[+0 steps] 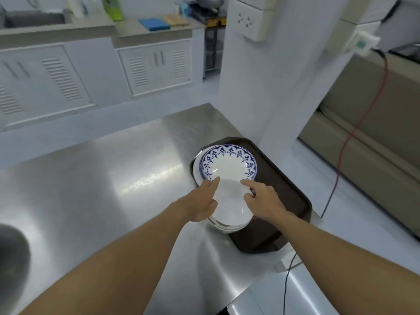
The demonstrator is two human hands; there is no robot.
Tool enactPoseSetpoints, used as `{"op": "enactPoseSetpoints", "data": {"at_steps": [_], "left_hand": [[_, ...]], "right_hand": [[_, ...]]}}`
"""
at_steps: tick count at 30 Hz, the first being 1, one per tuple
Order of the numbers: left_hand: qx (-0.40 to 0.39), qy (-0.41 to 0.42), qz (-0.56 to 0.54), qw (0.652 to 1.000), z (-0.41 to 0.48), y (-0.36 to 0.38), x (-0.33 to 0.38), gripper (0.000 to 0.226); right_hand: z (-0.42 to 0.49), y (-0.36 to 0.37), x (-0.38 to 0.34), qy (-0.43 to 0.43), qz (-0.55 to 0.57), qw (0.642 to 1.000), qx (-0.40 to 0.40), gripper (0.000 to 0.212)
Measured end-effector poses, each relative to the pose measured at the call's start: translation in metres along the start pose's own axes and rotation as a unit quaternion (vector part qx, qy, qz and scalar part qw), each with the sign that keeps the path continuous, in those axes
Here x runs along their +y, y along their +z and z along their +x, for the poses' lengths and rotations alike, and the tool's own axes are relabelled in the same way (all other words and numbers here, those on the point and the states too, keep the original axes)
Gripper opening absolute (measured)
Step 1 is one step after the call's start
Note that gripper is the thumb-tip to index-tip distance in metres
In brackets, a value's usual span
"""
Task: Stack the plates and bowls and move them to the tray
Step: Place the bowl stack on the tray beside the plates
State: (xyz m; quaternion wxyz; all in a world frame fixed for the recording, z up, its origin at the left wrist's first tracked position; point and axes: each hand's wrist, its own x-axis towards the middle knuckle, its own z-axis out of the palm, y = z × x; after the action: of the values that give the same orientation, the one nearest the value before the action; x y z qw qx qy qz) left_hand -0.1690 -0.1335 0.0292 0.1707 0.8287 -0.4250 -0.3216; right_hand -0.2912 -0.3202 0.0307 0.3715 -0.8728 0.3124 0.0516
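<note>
A dark brown tray (281, 178) lies at the right end of the steel table. On its far left part sits a stack of plates topped by a blue-patterned plate (229, 163). Nearer to me is a stack of white bowls (229, 205), over the tray's left edge. My left hand (202, 201) grips the left rim of the bowl stack, index finger stretched along the rim. My right hand (263, 201) holds the right rim, index finger pointing over the top bowl. Whether the bowls rest on the tray or hang just above it, I cannot tell.
The steel table (102, 178) stretches to the left. A white pillar (261, 87) stands right behind the tray. A red cable (354, 133) and a black cable (287, 280) run off the table's right side. A dark round object (11, 253) sits at the left edge.
</note>
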Motion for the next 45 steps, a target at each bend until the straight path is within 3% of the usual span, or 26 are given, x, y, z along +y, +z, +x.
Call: {"op": "enactPoseSetpoints", "data": {"at_steps": [8,23,27,34,38,45], "left_hand": [[-0.032,0.027,0.019,0.999,0.035,0.032,0.028,0.076],[-0.043,0.046,0.035,0.997,0.056,0.030,0.028,0.078],[-0.007,0.030,0.028,0.999,0.051,0.008,0.025,0.072],[0.092,-0.010,0.134,0.987,0.027,-0.043,0.007,0.068],[0.140,-0.076,0.194,0.968,0.010,-0.065,-0.011,0.067],[0.170,-0.196,0.209,0.943,-0.034,-0.100,-0.053,0.068]], "right_hand": [[-0.007,-0.022,0.043,0.041,-0.014,0.998,0.040,0.051],[0.010,-0.026,0.057,0.067,-0.045,0.997,0.008,0.057],[0.020,-0.035,0.034,0.024,-0.062,0.998,0.007,0.061],[0.044,-0.036,-0.018,-0.084,-0.125,0.989,0.007,0.059],[0.062,-0.028,-0.050,-0.112,-0.231,0.967,0.002,0.067],[0.082,-0.006,-0.109,-0.184,-0.287,0.940,-0.007,0.086]]}}
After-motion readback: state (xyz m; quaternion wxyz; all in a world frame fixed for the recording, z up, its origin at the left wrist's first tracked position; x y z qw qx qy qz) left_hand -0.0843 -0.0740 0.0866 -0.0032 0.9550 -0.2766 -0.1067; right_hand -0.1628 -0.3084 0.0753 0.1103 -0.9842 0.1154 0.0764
